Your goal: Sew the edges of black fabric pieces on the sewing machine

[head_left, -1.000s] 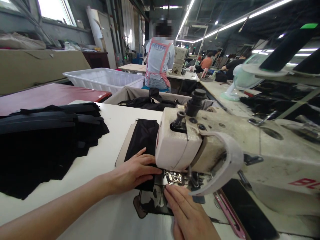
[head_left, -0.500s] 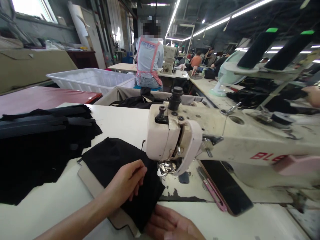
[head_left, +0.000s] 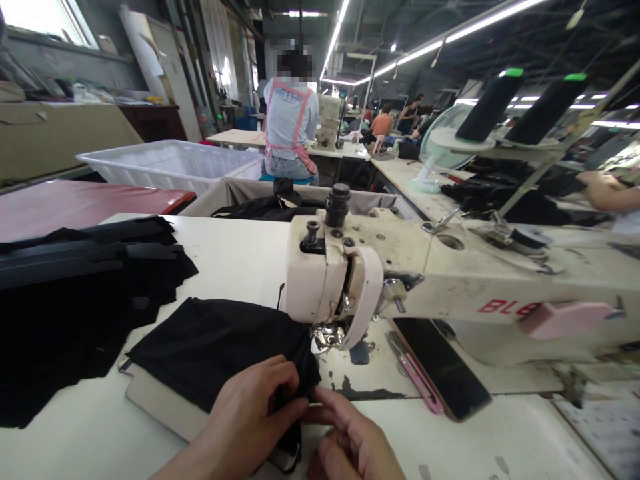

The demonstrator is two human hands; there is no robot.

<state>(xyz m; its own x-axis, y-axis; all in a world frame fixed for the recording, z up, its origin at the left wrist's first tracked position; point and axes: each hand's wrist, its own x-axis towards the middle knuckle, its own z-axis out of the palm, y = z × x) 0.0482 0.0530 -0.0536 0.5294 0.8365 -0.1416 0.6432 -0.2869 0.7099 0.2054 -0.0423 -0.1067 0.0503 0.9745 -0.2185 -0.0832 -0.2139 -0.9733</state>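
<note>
Black fabric (head_left: 220, 340) lies over a beige, dark-edged panel (head_left: 163, 407) on the white table, its right end beside the presser foot (head_left: 329, 335) of the sewing machine (head_left: 320, 273). My left hand (head_left: 255, 410) pinches the near right edge of the fabric between thumb and fingers. Close against it, my right hand (head_left: 350, 433) has its fingertips closed on the same edge, fingers curled. The fingertips of both hands nearly meet, and part of the fabric corner is hidden behind them.
Stacked black pieces (head_left: 65, 307) lie at the left. A phone (head_left: 440, 367) and pink-handled snips (head_left: 415, 373) rest under the machine arm. Behind are a white bin (head_left: 170, 160), a seated person (head_left: 291, 120) and a fan (head_left: 445, 143). Another person's hand (head_left: 605, 192) shows at far right.
The fabric and panel have shifted left and turned slightly. My left hand has moved down and right to the edge, and my right hand has gone from spread fingers to a pinch there.
</note>
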